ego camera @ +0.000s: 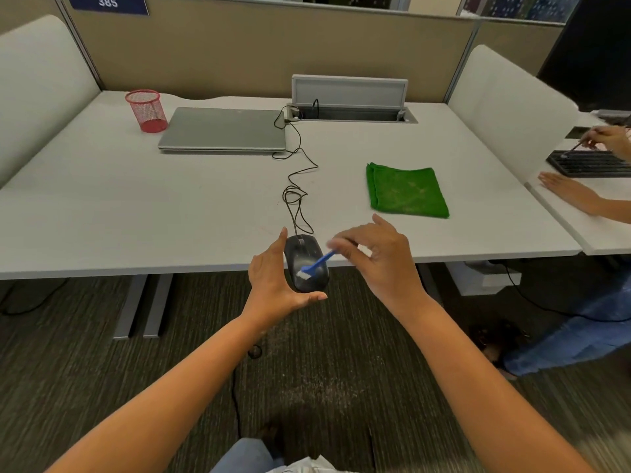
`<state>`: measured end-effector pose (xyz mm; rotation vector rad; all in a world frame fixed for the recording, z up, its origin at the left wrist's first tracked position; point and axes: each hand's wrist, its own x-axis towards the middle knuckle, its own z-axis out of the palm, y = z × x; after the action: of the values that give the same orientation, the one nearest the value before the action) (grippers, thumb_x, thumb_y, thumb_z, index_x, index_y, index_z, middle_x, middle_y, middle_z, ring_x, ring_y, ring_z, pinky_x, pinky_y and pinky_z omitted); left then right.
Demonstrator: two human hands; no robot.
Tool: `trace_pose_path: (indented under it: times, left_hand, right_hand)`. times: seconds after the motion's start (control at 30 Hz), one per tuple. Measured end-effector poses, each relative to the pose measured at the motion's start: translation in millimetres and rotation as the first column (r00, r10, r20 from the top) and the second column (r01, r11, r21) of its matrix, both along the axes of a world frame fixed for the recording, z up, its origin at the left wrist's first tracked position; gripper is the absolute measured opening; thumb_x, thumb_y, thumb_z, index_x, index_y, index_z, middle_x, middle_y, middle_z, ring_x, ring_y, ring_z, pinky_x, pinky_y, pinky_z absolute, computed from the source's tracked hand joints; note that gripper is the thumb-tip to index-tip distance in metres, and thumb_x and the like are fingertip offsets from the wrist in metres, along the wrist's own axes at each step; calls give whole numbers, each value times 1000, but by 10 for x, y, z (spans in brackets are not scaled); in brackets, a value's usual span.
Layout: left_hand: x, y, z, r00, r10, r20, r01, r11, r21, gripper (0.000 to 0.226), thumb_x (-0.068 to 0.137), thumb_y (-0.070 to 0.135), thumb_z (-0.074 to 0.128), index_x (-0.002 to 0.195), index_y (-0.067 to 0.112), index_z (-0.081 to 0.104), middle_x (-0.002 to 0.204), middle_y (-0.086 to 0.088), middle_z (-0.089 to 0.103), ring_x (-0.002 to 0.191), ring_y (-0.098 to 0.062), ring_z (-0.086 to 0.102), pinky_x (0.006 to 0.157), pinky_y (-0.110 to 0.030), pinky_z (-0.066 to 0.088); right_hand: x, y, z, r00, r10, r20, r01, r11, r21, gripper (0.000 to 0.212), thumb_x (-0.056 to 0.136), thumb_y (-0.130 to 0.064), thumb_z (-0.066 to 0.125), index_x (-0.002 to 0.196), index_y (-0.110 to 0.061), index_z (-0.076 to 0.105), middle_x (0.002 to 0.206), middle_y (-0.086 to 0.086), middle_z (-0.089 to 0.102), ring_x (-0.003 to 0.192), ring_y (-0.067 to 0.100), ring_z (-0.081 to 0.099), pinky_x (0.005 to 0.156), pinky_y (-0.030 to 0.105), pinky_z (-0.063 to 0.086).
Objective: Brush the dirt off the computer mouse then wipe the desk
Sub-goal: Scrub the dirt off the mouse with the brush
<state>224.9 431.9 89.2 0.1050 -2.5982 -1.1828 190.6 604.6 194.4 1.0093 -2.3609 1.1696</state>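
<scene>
your left hand [273, 285] holds the black computer mouse [306, 262] at the near edge of the worktop [136, 199], partly out over the floor; the grip is curled around it, with the fingers along the left side and the thumb under its near end. your right hand [379, 261] pinches the handle of the small blue brush [316, 264], fingers pressed together on it. the white bristles of the brush lie on the top of the mouse, just to the right of your left palm. the mouse cable [297, 186] runs in loops away toward the closed laptop [223, 129]. the folded green cloth [406, 191] lies flat on the worktop, beyond your right hand and apart from it. a red mesh cup [146, 110] stands beside the laptop.
</scene>
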Motion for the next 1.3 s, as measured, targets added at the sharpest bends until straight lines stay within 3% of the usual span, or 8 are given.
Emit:
trace_pose_path:
  times: [0.1,0.2,0.4,0.63,0.77,0.87,1.03,1.3]
  left_hand:
    - [-6,6,38,1000,-7,1,7,1000,-9,120,45,70,70,136,42,-4,144,-4,29,127,-22,28,106,-42,20]
    - [-17,21,47,999,-32,-10,32,999,-23,121,45,69,71,136,40,-3,145,-5,30,129,-23,28,108,-46,18]
    - [-53,23,64,999,-16,-44,16,1000,0,121,45,75,66,138,37,0,144,-6,32,129,-24,29,107,-54,20]
    - [-44,15,57,999,-6,-34,6,1000,8,120,46,76,65,138,39,-2,146,-4,28,130,-23,26,108,-55,19]
    - [-53,44,68,999,-11,-38,11,1000,-11,121,45,75,65,139,36,0,144,-5,31,129,-23,28,108,-54,19]
    - [-59,51,85,999,-13,-50,12,1000,-5,120,45,77,63,140,34,1,143,-5,33,128,-23,29,107,-54,20]
    - [-66,34,107,999,-6,-49,6,1000,-12,120,45,76,64,138,36,0,144,-5,31,129,-23,27,108,-53,18]
    - [-89,61,83,999,-8,-43,7,1000,-18,121,44,79,63,139,34,2,143,-4,33,126,-22,30,107,-44,20]
  right_hand:
    - [3,-66,50,971,-120,205,142,985,-95,21,86,-38,56,83,-22,70,69,-22,61,67,-6,59,68,15,46]
    - [42,-134,51,951,-168,260,191,980,-64,22,87,-39,55,84,-23,70,69,-22,61,67,-4,60,63,12,44]
    - [94,-54,-4,962,-206,181,200,978,53,28,87,-38,54,85,-16,72,76,-4,71,68,8,62,70,28,49]
    - [94,63,61,945,-292,145,304,950,-73,31,86,-41,53,89,-15,71,77,-2,71,70,15,64,76,47,51]
    - [162,-70,-11,962,-214,167,225,973,-50,25,86,-38,56,87,-18,71,76,-13,67,66,-3,56,90,49,45]
    - [157,-107,-72,969,-219,112,214,975,51,29,86,-41,54,86,-17,70,81,-4,72,71,6,61,104,48,34]
    - [133,-30,-12,947,-319,-42,321,946,50,36,87,-44,46,89,-17,70,80,-2,72,71,13,64,102,49,36]
    - [182,-165,-23,970,-235,-65,243,955,169,42,86,-48,40,88,-18,70,79,-3,73,74,13,65,103,41,30]
